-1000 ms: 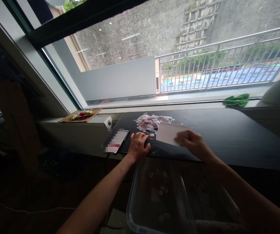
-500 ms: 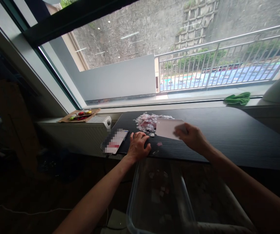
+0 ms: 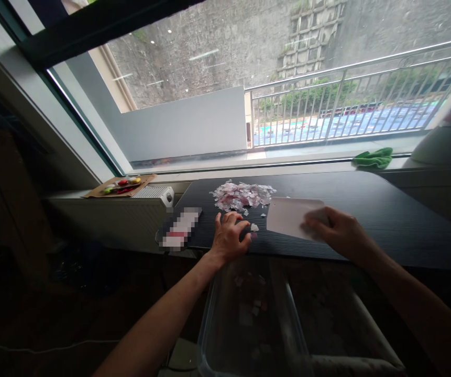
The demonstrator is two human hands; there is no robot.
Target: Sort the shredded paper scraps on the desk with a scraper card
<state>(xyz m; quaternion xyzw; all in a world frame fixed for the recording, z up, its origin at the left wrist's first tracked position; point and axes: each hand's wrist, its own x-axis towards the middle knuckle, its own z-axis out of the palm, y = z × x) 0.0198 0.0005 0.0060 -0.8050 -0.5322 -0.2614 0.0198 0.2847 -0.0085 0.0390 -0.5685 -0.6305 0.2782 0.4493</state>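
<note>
On the dark table (image 3: pixel 366 214) lies a heap of small pale and pinkish scraps, apparently paper (image 3: pixel 241 195). My left hand (image 3: pixel 229 238) rests at the table's near edge with its fingers curved and spread, in front of the heap. A few loose scraps (image 3: pixel 254 228) lie beside its fingertips. Closed around the right end of a pale flat card (image 3: pixel 286 214), my right hand (image 3: pixel 331 225) is slightly blurred. The card is roughly rectangular with a small hole near its far left corner. It is to the right of the heap, apart from it.
Below the table edge sits a clear plastic bin (image 3: pixel 205 335) with some scraps inside. A phone with a blurred screen (image 3: pixel 182 228) lies at the table's left end. A radiator (image 3: pixel 103 220) stands left, and a green cloth (image 3: pixel 373 158) lies on the windowsill.
My right hand has moved right with the card, away from the heap. My left hand has shifted slightly right, near the loose scraps. The view has turned a little.
</note>
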